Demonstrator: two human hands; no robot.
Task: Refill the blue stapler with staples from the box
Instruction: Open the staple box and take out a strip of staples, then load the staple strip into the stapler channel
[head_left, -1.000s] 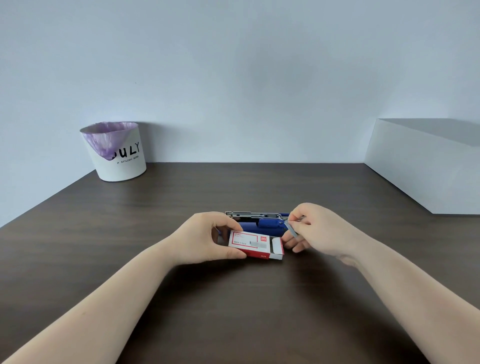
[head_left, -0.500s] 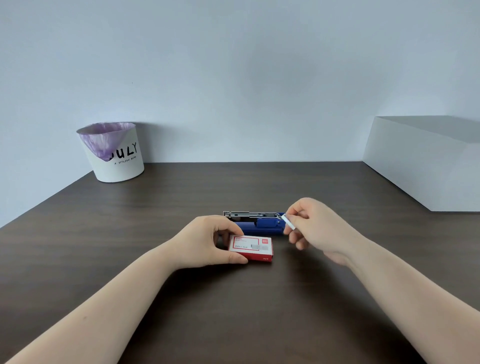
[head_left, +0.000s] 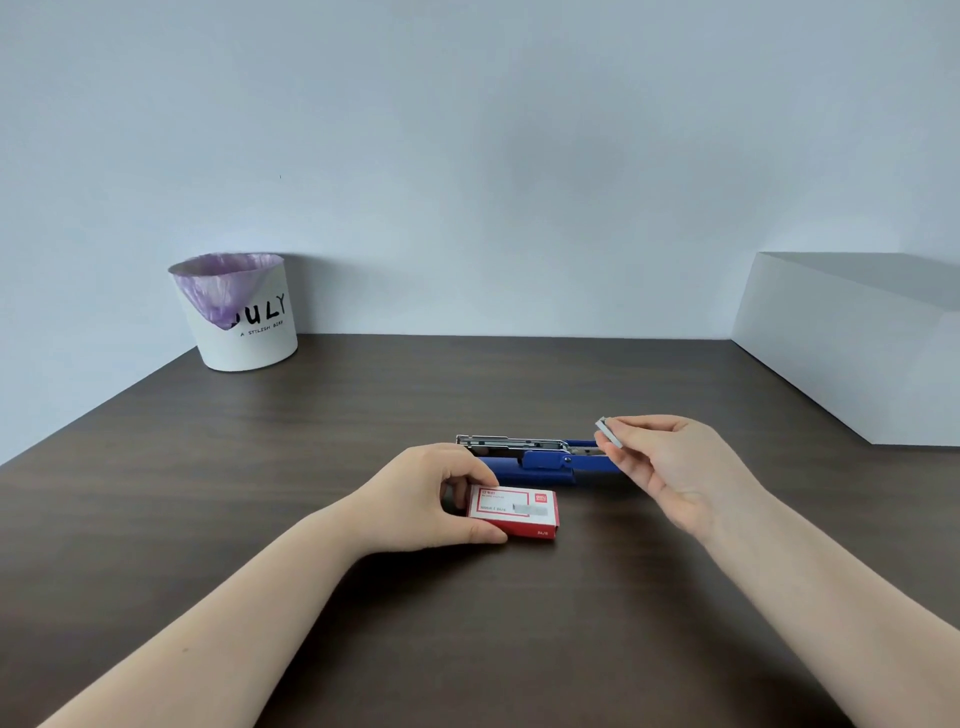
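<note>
Pinched staple strip (head_left: 609, 432) in right hand (head_left: 670, 470) above opened blue stapler (head_left: 540, 460) for loading; left hand (head_left: 434, 499) gripped box (head_left: 513, 512) steady.

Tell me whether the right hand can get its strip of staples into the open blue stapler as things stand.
Probably yes. The right hand pinches the grey staple strip just above the blue stapler, whose metal channel lies exposed. The left hand rests on the red staple box, nearer the camera, not blocking it.

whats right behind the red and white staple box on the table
The opened blue stapler lies just behind the red and white staple box, its metal staple channel exposed. The left hand and the box hide part of its base.
</note>
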